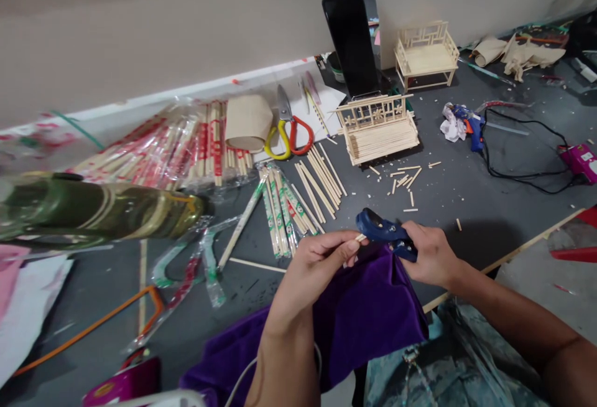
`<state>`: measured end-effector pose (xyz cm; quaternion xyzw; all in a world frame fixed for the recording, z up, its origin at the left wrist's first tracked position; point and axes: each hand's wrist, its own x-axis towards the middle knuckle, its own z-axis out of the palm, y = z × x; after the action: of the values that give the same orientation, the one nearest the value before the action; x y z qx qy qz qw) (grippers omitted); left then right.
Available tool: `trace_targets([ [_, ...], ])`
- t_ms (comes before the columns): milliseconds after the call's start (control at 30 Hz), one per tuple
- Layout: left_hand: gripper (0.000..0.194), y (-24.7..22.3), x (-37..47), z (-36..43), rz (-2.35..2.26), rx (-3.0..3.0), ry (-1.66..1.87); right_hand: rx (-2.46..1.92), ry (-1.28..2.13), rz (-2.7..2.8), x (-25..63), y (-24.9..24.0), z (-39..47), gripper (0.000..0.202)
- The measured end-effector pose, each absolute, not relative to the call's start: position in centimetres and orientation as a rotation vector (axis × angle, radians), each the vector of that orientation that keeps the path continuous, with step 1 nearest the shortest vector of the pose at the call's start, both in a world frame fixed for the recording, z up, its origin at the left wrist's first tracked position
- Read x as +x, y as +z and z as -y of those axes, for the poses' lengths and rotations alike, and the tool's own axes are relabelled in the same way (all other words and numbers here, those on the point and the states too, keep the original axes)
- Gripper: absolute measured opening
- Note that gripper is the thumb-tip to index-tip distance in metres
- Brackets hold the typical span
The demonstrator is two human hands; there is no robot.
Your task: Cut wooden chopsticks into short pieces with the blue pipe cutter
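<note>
Between the thumb and fingers of my left hand [321,264] is a thin wooden stick [360,237], mostly hidden by the fingers. My right hand [431,254] is wrapped round the handles of a blue hand cutter [383,230]. The cutter's head meets the end of the stick; its blades do not show clearly. Under both hands a purple cloth [368,320] hangs over the table edge. Beyond them lie short cut stick pieces [407,180] and a row of longer sticks [321,177]. A miniature wooden bench [380,130] with a lattice back stands behind these.
A second miniature bench [426,55] and a phone [352,43] stand at the back. The glue gun [474,130] trails a black cord at right. Scissors [284,127], wrapped chopsticks [181,139], a green bottle [107,208] and an orange-framed saw [93,329] occupy the left.
</note>
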<state>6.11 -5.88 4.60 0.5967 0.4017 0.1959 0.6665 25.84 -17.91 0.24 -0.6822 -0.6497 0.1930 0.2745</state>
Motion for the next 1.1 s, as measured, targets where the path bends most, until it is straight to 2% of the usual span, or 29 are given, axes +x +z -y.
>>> trace_targets([
  [533,0.034,4.0,7.1,6.0,-0.959,1.328,0.512,-1.796,0.728,1.711,27.2,-0.5,16.7,0.021],
  [1100,0.034,3.3,7.6,5.6,-0.965,1.315,0.551,-1.824,0.654,1.720,27.7,-1.9,15.5,0.019],
])
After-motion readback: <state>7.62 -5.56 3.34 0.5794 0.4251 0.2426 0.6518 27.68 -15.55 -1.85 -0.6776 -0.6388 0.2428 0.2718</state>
